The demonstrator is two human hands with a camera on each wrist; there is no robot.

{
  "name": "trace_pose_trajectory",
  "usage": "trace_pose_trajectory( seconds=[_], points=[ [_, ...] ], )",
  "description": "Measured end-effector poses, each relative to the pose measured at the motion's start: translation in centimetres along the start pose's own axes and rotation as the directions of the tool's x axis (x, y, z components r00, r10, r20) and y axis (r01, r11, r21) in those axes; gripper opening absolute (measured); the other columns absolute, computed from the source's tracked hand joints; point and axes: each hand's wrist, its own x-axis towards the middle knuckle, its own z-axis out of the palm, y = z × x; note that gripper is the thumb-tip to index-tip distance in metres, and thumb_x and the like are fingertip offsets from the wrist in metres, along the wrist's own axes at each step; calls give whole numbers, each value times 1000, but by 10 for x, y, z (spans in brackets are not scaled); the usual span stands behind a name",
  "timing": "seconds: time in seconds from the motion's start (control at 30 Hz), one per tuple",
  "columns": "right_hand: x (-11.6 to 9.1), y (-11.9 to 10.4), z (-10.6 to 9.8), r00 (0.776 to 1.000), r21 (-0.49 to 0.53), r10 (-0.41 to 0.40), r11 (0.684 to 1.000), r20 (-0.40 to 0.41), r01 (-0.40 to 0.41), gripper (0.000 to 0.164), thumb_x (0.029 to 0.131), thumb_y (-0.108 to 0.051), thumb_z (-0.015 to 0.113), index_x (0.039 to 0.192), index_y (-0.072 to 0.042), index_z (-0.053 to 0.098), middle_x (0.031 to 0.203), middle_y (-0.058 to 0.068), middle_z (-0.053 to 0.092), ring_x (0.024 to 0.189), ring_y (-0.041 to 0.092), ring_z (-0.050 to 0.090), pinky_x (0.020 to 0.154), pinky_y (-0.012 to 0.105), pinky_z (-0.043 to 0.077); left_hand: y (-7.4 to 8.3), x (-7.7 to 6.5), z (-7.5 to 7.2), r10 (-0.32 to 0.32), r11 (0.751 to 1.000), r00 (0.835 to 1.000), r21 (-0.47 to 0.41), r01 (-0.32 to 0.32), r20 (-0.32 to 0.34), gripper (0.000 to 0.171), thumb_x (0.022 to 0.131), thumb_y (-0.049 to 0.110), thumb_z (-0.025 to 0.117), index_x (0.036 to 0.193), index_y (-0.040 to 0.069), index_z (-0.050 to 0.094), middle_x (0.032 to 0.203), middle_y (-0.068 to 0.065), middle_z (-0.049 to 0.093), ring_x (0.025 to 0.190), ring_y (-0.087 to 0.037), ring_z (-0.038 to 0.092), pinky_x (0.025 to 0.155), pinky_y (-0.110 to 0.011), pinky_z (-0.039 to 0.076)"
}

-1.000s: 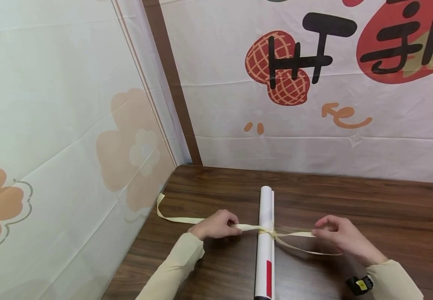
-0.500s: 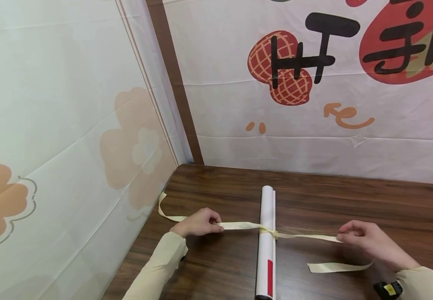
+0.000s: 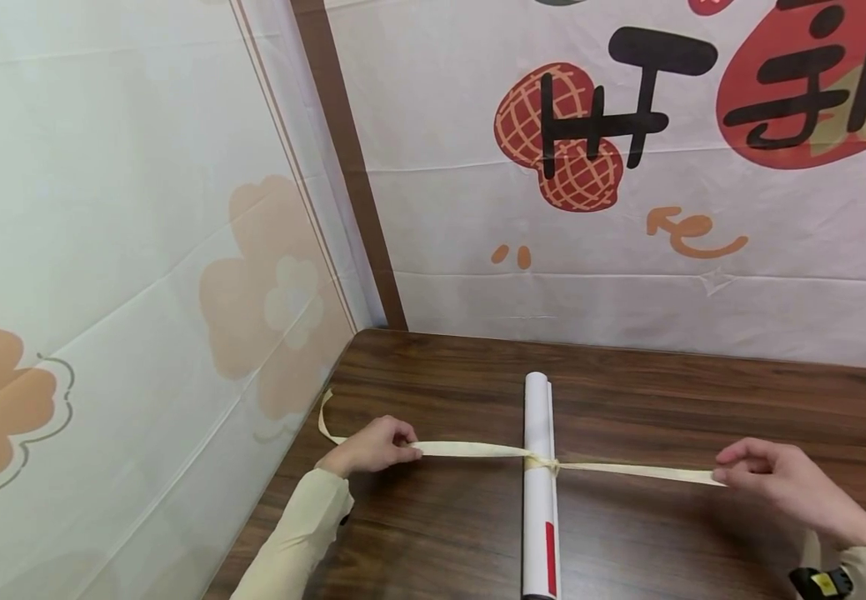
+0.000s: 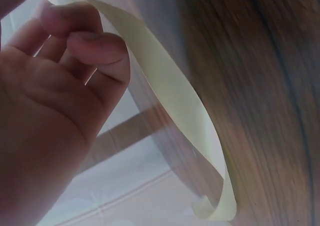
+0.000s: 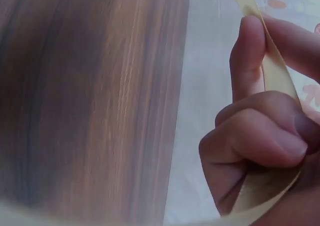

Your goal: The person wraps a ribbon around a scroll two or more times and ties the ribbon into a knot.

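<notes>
A rolled white paper scroll (image 3: 537,417) with a red strip lies lengthwise on the table. Cream ribbon (image 3: 478,449) circles its middle, with a small knot on top. To the left of the roll, my left hand (image 3: 375,444) pinches one end of the ribbon between thumb and finger; the loose tail (image 4: 170,93) curls past the fingers in the left wrist view. Out on the right, my right hand (image 3: 781,483) pinches the other end, which runs taut from the knot. In the right wrist view that ribbon (image 5: 276,73) passes between thumb and forefinger and under the curled fingers.
The dark wood table (image 3: 433,383) meets a white printed cloth wall (image 3: 440,208) at the back and another (image 3: 125,208) along its left side. A black wrist device (image 3: 820,582) with a yellow label is on the right wrist.
Both hands have moved apart, left hand leftward and right hand rightward. The ribbon between them has straightened and its knot looks smaller. The roll has shifted slightly right in view.
</notes>
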Motion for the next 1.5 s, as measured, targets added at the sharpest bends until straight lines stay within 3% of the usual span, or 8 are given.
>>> trace_pose_trajectory(
  seconds=[0.2, 0.37, 0.5, 0.9, 1.13, 1.3, 1.5],
  points=[
    [0, 5, -3, 1000, -39, 22, 999, 19, -21, 35, 95, -29, 61, 113, 2, 60, 91, 3, 70, 76, 3, 62, 64, 25, 48, -9, -6, -3, -25, 1000, 999, 8, 25, -43, 13, 89, 20, 67, 79, 13, 67, 66, 9, 54, 58, -3, 46, 54, -20, 40],
    [0, 8, -1, 999, -60, -10, 998, -47, 7, 29, 93, -23, 64, 108, 2, 62, 85, 2, 70, 71, 2, 60, 62, 23, 46, -14, -11, -7, -43, 999, 998, 8, 43, -55, 14, 90, 21, 67, 79, 12, 68, 69, 7, 56, 60, -4, 46, 56, -20, 40],
    [0, 9, -1, 996, -94, -4, 996, -86, -4, 28, 92, -23, 64, 105, 2, 63, 83, 2, 69, 68, 3, 58, 60, 22, 45, -19, -16, -9, -36, 999, 997, 28, 38, -64, 14, 89, 21, 67, 79, 12, 68, 70, 6, 58, 62, -5, 46, 58, -21, 39],
    [3, 11, 1, 997, -171, -18, 985, -78, 5, 16, 92, -20, 64, 96, -5, 64, 80, 1, 67, 66, 1, 54, 58, 22, 41, -34, -28, -9, -5, 997, 992, 81, 16, -129, 15, 86, 19, 70, 72, 14, 65, 65, 12, 52, 60, -3, 42, 56, -22, 37],
    [5, 14, 4, 995, -204, -44, 979, -95, 24, 12, 90, -20, 66, 91, -8, 64, 76, -1, 65, 64, -1, 52, 58, 22, 38, -37, -29, -11, -81, 991, 988, 99, 94, -128, 15, 87, 19, 70, 73, 16, 67, 67, 10, 56, 63, -5, 45, 61, -22, 39],
    [5, 17, 6, 997, -195, -38, 981, -69, 24, 12, 90, -20, 66, 89, -8, 64, 75, -2, 65, 64, -2, 51, 59, 21, 39, -38, -29, -10, -82, 987, 990, 130, 96, -111, 17, 87, 19, 70, 71, 16, 66, 67, 10, 56, 64, -5, 45, 63, -23, 39],
    [6, 24, 12, 995, -156, -78, 985, -56, 69, 12, 90, -19, 66, 88, -7, 65, 73, -4, 65, 64, -2, 53, 59, 21, 41, -38, -31, -10, -85, 990, 993, 103, 94, -86, 17, 86, 18, 70, 71, 14, 66, 67, 9, 56, 62, -6, 45, 60, -23, 38]
  ],
)
